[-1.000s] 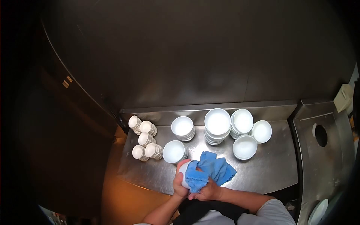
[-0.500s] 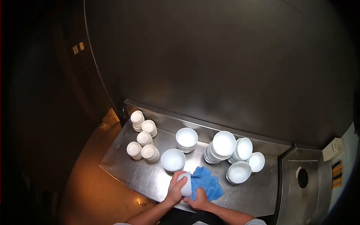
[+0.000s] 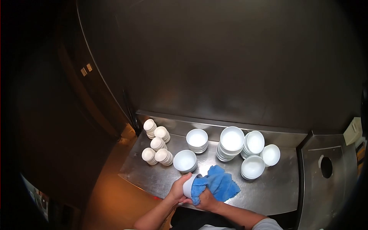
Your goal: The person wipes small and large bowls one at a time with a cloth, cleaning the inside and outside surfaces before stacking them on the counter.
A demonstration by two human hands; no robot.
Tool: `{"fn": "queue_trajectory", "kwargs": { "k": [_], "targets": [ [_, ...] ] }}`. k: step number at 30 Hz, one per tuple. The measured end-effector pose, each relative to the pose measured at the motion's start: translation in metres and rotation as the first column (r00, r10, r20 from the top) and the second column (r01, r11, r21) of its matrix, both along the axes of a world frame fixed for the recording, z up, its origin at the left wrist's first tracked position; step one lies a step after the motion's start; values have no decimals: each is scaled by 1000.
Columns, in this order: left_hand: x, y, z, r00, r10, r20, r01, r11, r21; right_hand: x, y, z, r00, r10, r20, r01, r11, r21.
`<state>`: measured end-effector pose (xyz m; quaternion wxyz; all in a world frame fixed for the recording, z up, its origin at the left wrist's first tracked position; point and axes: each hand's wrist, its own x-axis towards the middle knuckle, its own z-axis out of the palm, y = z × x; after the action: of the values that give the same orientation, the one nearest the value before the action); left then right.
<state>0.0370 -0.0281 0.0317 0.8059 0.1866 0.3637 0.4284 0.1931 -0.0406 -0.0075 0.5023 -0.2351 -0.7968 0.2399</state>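
My left hand (image 3: pixel 177 189) is closed around the outside of a white bowl (image 3: pixel 187 186), tilted so its mouth faces right. A blue cloth (image 3: pixel 222 184) is bunched in my right hand (image 3: pixel 207 200) and folds over the bowl's rim, partly hiding the opening. The far part of the cloth spreads toward the metal counter. Just beyond my left hand stands a stack of white bowls (image 3: pixel 185 161), with another bowl stack (image 3: pixel 197 138) behind it.
Several stacks of small white cups (image 3: pixel 158 143) stand at the counter's left end. Larger white bowls (image 3: pixel 232 140) are stacked at the right. The steel counter (image 3: pixel 268 191) meets a dark wall behind. Farther right, a steel surface has a round dark hole (image 3: pixel 326 167).
My right hand has brought the blue cloth up over the bowl's rim; before, it lay beside the bowl. The bowl stays in my left hand. The whole view has shifted slightly.
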Motion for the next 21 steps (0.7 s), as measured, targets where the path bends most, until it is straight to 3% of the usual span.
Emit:
{"fn": "queue_trajectory", "kwargs": {
  "k": [3,6,7,9,10,12,14,16,17,20,21],
  "targets": [
    [12,-8,8,962,170,-212,-170,985,20,-5,-10,-14,995,65,-76,-85,951,-296],
    [16,-11,-14,892,350,-285,-301,932,201,1,-10,-10,969,148,-196,-240,752,-614],
    [19,-11,-16,876,396,-276,-321,905,280,1,-11,-6,943,90,-319,-291,688,-665],
    [25,-19,-10,810,460,-364,-164,773,613,3,-12,3,848,-61,-527,-411,552,-725],
    [27,-22,-6,772,501,-392,-56,668,742,5,-11,5,800,-60,-597,-490,511,-707],
    [27,-25,0,789,491,-369,-36,637,770,9,-10,7,683,-67,-727,-639,425,-641],
    [27,-29,5,807,478,-346,-18,606,795,13,-11,6,833,126,-538,-470,674,-570],
    [29,-32,22,784,448,-430,-41,728,684,16,-9,6,947,238,-217,-302,890,-341],
    [28,-31,30,797,413,-441,-62,782,620,11,-4,-4,974,187,-124,-206,965,-163],
    [17,-22,30,836,318,-447,-94,886,454,10,11,-16,983,107,147,-128,983,136],
    [17,-19,37,822,304,-481,-74,895,439,7,13,-16,990,60,128,-82,981,175]
  ]
}}
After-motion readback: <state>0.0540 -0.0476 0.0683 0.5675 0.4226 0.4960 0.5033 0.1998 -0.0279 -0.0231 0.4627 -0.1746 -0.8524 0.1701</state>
